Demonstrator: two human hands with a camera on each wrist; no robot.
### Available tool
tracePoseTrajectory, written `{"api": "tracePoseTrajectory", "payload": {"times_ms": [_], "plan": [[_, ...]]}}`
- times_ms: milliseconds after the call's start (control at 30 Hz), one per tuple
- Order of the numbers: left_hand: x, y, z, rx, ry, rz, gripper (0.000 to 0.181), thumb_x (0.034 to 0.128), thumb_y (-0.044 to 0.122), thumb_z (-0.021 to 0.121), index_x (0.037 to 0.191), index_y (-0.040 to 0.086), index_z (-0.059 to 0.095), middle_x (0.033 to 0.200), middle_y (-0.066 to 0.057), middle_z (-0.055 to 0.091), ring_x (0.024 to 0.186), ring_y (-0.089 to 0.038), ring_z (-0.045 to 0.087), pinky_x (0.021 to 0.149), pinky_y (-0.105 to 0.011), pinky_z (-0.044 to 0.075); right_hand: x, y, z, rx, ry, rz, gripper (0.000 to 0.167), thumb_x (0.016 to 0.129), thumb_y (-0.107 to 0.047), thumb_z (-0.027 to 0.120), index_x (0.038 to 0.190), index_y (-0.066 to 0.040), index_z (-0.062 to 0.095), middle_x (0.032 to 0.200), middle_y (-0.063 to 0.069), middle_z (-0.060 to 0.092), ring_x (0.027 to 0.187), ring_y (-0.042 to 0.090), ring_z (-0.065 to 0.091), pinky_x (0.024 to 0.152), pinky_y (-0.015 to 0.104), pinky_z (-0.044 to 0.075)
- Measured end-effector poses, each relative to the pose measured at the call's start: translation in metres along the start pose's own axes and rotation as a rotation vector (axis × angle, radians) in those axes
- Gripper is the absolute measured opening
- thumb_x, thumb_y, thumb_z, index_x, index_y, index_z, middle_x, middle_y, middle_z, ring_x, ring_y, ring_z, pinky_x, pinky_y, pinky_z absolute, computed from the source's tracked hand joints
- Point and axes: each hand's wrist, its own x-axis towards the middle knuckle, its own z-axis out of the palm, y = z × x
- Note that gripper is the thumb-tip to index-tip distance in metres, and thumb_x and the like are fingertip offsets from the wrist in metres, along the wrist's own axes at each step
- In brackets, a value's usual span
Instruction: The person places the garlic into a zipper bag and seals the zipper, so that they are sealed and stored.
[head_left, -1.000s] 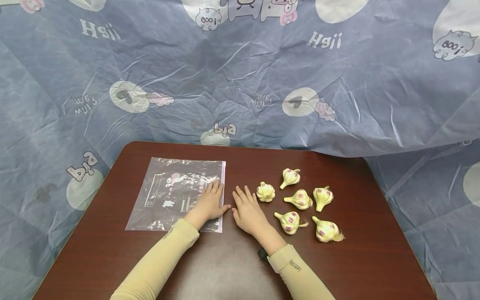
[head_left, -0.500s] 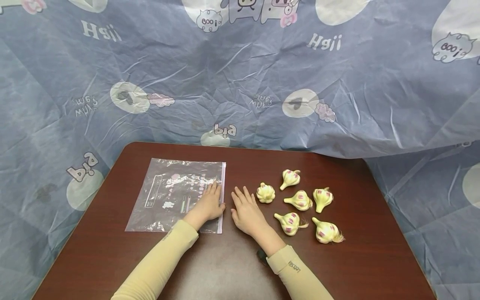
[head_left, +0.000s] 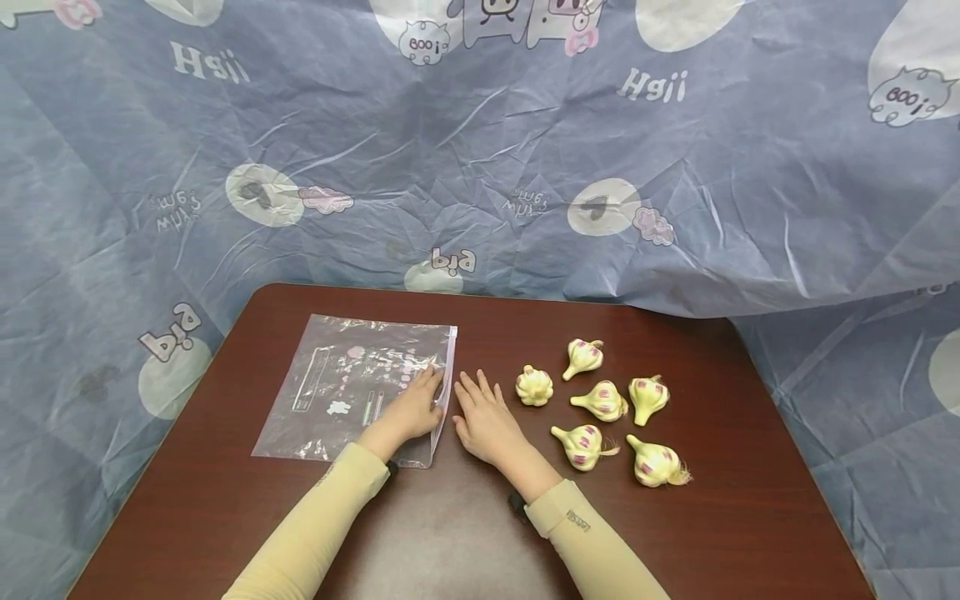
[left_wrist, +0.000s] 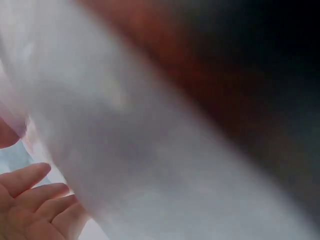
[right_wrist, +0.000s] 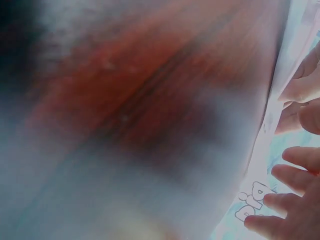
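A clear zip bag with pink and white print lies on the left of the table, its zip strip facing right. My left hand is on the bag near that strip, fingers over the film and thumb bent in at the raised edge, pinching it. Just right of the opening, my right hand rests on the table with its fingers extended, holding nothing. Fingers show at the lower left of the left wrist view, which is mostly blurred. In the right wrist view, fingers appear at the right side.
Several garlic bulbs lie loose right of the right hand, among them a round one close by and a long-stemmed one farther out. The brown table ends at a printed blue cloth behind.
My left thumb has drawn in and the bag's zip edge has lifted, its near corner shifting left. The right hand has edged slightly left toward the bag. The garlic bulbs have stayed put.
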Motion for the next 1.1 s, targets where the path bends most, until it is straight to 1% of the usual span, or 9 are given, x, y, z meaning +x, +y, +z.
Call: {"api": "tracePoseTrajectory", "payload": {"times_ms": [100,200,333,400,533,700,867,1000,1100], "plan": [[-0.001,0.000,-0.002,-0.025,0.000,0.001,0.063,0.0885,0.009,0.060,0.146,-0.004,0.039,0.156,-0.028,0.029,0.147,-0.042,0.026,0.119,-0.052,0.028,0.005,0.000,0.002,-0.017,-0.034,0.012,0.056,0.102,-0.029,0.053,0.149,-0.003,0.038,0.160,0.013,0.029,0.150,0.038,0.020,0.118,0.060,0.025],[-0.001,-0.001,-0.003,-0.047,0.013,0.012,0.060,0.0865,0.007,0.061,0.143,-0.004,0.043,0.155,-0.029,0.031,0.146,-0.043,0.028,0.119,-0.052,0.027,0.008,0.000,0.003,-0.026,-0.071,0.017,0.056,0.102,-0.031,0.052,0.150,-0.005,0.038,0.161,0.011,0.028,0.150,0.037,0.019,0.118,0.061,0.024],[0.000,-0.004,-0.004,-0.045,0.024,0.027,0.061,0.0835,0.006,0.062,0.142,-0.003,0.046,0.154,-0.029,0.033,0.145,-0.043,0.029,0.119,-0.052,0.028,0.011,0.000,0.001,-0.040,-0.128,0.007,0.056,0.101,-0.031,0.052,0.150,-0.008,0.039,0.162,0.008,0.027,0.151,0.037,0.018,0.118,0.061,0.023],[0.000,-0.005,-0.004,-0.039,0.016,0.028,0.063,0.0831,0.006,0.063,0.143,-0.002,0.046,0.154,-0.028,0.033,0.146,-0.042,0.028,0.119,-0.052,0.028,0.012,0.000,-0.001,-0.058,-0.156,-0.005,0.055,0.101,-0.030,0.052,0.150,-0.009,0.039,0.162,0.006,0.027,0.151,0.036,0.017,0.118,0.061,0.023],[-0.002,-0.005,-0.007,-0.036,0.001,0.043,0.068,0.0799,0.007,0.067,0.143,-0.002,0.045,0.154,-0.029,0.032,0.146,-0.043,0.028,0.118,-0.053,0.029,0.013,0.002,-0.005,-0.103,-0.197,-0.042,0.054,0.101,-0.029,0.052,0.150,-0.012,0.040,0.163,0.005,0.027,0.151,0.035,0.017,0.119,0.061,0.023],[-0.005,-0.004,-0.009,-0.038,-0.032,0.047,0.073,0.0795,0.011,0.069,0.146,-0.003,0.041,0.156,-0.028,0.029,0.147,-0.042,0.025,0.119,-0.052,0.028,0.016,0.004,-0.008,-0.165,-0.239,-0.098,0.054,0.099,-0.029,0.053,0.150,-0.014,0.042,0.161,0.004,0.030,0.151,0.034,0.019,0.119,0.060,0.023],[-0.005,-0.005,-0.009,-0.030,-0.035,0.040,0.074,0.0790,0.013,0.069,0.145,-0.005,0.040,0.157,-0.027,0.029,0.147,-0.042,0.025,0.119,-0.052,0.028,0.019,0.005,-0.010,-0.236,-0.261,-0.150,0.054,0.099,-0.029,0.051,0.150,-0.016,0.041,0.161,0.001,0.031,0.152,0.031,0.019,0.119,0.058,0.024],[-0.006,-0.005,-0.007,-0.020,-0.035,0.030,0.074,0.0778,0.013,0.070,0.144,-0.007,0.041,0.156,-0.028,0.029,0.148,-0.042,0.024,0.118,-0.054,0.028,0.020,0.006,-0.010,-0.258,-0.281,-0.196,0.053,0.100,-0.028,0.049,0.150,-0.017,0.041,0.160,0.000,0.032,0.152,0.028,0.019,0.120,0.057,0.024],[-0.006,-0.005,-0.006,-0.014,-0.039,0.020,0.075,0.0780,0.013,0.070,0.144,-0.007,0.041,0.157,-0.027,0.028,0.148,-0.041,0.023,0.118,-0.054,0.028,0.021,0.006,-0.009,-0.259,-0.290,-0.215,0.053,0.099,-0.027,0.049,0.151,-0.016,0.041,0.160,0.001,0.032,0.152,0.028,0.020,0.120,0.057,0.024]]}}
